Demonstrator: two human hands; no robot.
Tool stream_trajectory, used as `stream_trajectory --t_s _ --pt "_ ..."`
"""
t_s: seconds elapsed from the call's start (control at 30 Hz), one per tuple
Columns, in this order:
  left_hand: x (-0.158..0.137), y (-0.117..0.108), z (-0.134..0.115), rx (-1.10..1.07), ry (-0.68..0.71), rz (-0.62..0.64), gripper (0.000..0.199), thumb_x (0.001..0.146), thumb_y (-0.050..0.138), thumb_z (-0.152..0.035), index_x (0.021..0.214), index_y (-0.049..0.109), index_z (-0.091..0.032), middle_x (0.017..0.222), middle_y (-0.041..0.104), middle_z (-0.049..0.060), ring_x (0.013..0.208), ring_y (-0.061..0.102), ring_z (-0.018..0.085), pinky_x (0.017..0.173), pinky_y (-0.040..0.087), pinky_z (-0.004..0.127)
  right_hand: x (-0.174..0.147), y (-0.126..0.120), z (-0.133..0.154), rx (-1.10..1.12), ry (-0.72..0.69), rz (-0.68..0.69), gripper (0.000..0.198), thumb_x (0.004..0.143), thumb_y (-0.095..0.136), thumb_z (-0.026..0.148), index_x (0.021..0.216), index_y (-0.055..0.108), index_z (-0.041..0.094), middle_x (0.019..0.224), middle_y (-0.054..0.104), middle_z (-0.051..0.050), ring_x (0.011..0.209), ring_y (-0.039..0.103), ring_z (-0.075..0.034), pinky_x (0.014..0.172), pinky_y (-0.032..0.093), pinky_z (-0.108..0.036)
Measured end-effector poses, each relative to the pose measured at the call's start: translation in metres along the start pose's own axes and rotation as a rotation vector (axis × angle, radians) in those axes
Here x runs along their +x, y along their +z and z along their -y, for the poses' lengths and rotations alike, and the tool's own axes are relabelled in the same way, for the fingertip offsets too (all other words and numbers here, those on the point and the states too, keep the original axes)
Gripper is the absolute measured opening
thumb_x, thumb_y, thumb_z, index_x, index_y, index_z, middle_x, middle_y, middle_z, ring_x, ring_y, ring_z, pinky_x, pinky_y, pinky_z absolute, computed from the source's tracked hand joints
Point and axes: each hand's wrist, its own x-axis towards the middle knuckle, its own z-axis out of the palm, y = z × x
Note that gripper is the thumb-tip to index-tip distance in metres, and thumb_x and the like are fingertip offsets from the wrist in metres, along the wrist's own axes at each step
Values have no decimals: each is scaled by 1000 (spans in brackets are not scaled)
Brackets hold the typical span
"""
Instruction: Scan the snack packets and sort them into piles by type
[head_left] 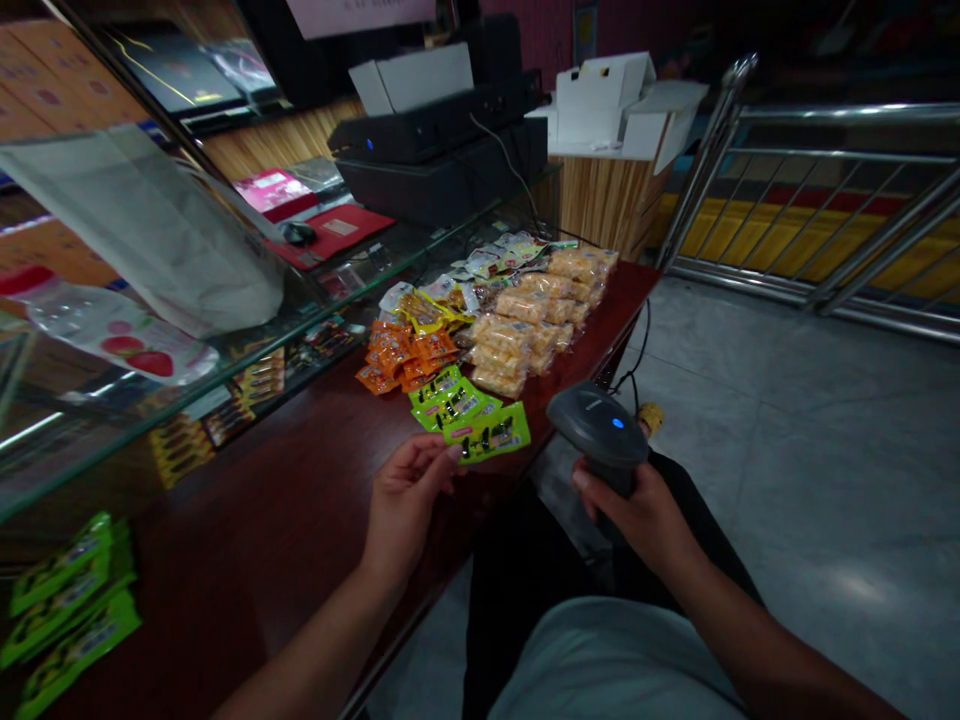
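My left hand [411, 490] pinches the near end of a green snack packet [495, 432] over the dark red counter [247, 560]. Right beyond it lie more green packets [442, 392] of the same kind. My right hand [637, 510] is wrapped round the handle of a black barcode scanner [596, 425], which has a blue light on top. The scanner's head is to the right of the held packet, apart from it. Another group of green packets [71, 600] lies at the counter's near left.
Orange packets [405, 352], clear-wrapped pale snacks [525, 320] and other packets stretch toward the far end. Along the left runs a glass case [300, 320] bearing a bottle [120, 335] and a white bag [165, 230]. Metal railings [810, 200] stand at the right.
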Motion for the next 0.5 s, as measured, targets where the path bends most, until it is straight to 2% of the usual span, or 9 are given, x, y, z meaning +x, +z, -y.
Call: stream_trajectory --t_s 0.1,0.23,0.37,0.43,0.5 --pt "8 -5 2 41 101 -124 24 69 85 -29 83 70 -18 68 70 -3 53 53 5 51 42 13 -2 -5 5 -30 9 42 29 84 68 50 84 61 21 55 58 4 50 55 -15 52 46 -27" --pt "14 -8 8 75 96 -152 27 68 85 -33 85 71 -18 71 72 -2 53 56 7 52 45 16 -7 -4 12 -174 -24 141 26 81 70 48 86 63 23 55 60 5 48 56 -17 51 47 -28" --pt "16 -10 12 93 102 -179 28 68 85 -34 86 71 -18 72 74 -2 56 62 10 54 48 17 -9 4 16 -227 -70 181 29 80 71 45 100 69 24 53 60 6 48 57 -18 51 47 -28" --pt "17 -13 14 93 97 -190 28 69 85 -35 86 71 -19 72 74 -2 59 64 10 57 49 17 -9 6 17 -228 -67 185 32 82 70 44 106 70 23 57 64 4 56 63 -20 57 51 -30" --pt "19 -15 16 84 83 -194 29 69 85 -36 86 70 -18 73 75 -1 61 66 11 60 51 18 -8 7 17 -244 -98 189 34 82 70 43 108 70 21 71 71 0 71 68 -23 67 54 -32"
